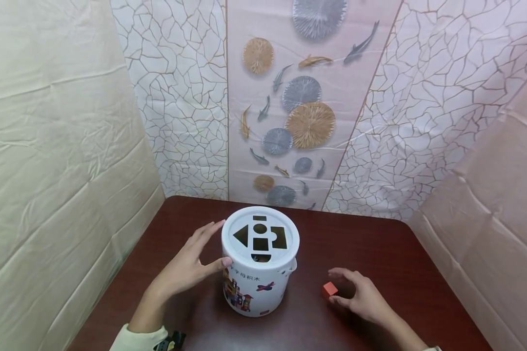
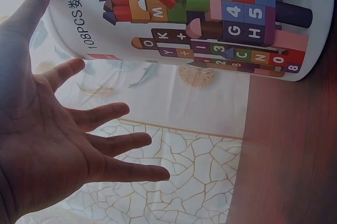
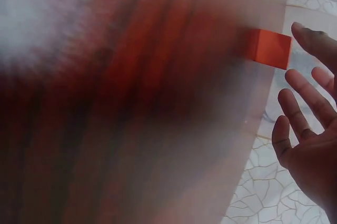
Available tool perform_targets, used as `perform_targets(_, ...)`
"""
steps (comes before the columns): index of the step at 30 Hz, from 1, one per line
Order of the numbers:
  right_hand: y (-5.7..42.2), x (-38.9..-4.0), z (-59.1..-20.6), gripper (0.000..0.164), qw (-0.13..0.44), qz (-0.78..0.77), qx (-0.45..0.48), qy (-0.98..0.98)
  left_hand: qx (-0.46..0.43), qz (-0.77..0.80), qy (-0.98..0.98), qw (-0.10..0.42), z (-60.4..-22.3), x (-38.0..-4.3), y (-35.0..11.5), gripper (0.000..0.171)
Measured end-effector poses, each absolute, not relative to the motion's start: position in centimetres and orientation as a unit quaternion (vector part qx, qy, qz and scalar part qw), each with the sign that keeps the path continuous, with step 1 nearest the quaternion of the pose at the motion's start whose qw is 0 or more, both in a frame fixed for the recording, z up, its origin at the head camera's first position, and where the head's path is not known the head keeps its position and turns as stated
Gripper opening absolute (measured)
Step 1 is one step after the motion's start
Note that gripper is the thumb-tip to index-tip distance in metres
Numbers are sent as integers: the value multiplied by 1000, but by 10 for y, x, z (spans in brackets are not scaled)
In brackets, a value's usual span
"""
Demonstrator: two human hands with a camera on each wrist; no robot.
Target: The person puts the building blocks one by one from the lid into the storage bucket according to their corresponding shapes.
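A white block bucket (image 1: pixel 256 292) stands upright on the table, its lid (image 1: pixel 241 254) cut with several shaped holes, among them a triangle, a circle and a square. My left hand (image 1: pixel 186 267) is at the bucket's left side, thumb and a fingertip at the lid's rim. In the left wrist view its other fingers spread straight, off the printed wall. To the bucket's right, a small red cube (image 1: pixel 329 289) lies on the table. My right hand (image 1: pixel 363 295) hovers beside it, thumb and fingers parted around it; the right wrist view shows a gap between them and the cube (image 3: pixel 272 49).
The dark red wooden table (image 1: pixel 189 209) has rounded far corners. A patterned cloth backdrop (image 1: pixel 180 122) hangs behind it, with pale cloth walls (image 1: pixel 61 170) on both sides. The bucket has a handle lug (image 1: pixel 293 266) on its right.
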State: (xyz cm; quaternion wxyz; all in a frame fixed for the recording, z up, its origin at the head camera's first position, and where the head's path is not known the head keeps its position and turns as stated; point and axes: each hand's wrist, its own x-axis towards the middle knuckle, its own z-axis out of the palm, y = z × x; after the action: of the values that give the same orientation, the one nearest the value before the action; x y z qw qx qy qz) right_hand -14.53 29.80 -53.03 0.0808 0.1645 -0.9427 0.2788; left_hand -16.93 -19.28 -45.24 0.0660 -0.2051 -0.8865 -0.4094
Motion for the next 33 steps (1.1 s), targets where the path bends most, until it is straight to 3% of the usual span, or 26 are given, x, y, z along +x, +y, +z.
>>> perform_targets(9, 296, -143, -544, 43, 99, 259, 174, -945, -206, -412, -885, 64, -454, -168, -193, 93)
perform_targets(18, 294, -149, -537, 40, 133, 253, 210, -935, -205, -414, -885, 65, -453, -169, -193, 94)
perform_targets(25, 285, -153, -484, 46, 220, 263, 241, -908, -203, -411, -886, 64, -454, -169, -194, 93)
perform_targets(33, 260, -163, -414, 47, 240, 286, 280, -884, -201, -413, -886, 60, -452, -169, -195, 92)
